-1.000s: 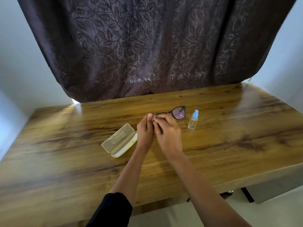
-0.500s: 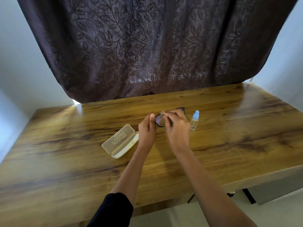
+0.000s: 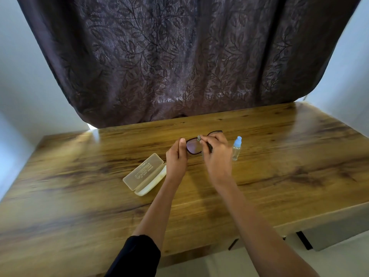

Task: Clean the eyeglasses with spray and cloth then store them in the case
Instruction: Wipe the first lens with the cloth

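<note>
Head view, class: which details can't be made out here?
- Right lens of the eyeglasses: hidden behind the right hand.
- Cloth: only a scrap shows at the fingertips.
- Case lid print: too small to read.
- Left hand grip on the frame: hidden by the hand itself.

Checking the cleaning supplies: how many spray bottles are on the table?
1. The spray bottle stands upright on the table, just right of the right hand. No other shows.

Eyeglasses (image 3: 194,147) right lens, perhaps cloth too, behind hands (image 3: 216,154)
</note>
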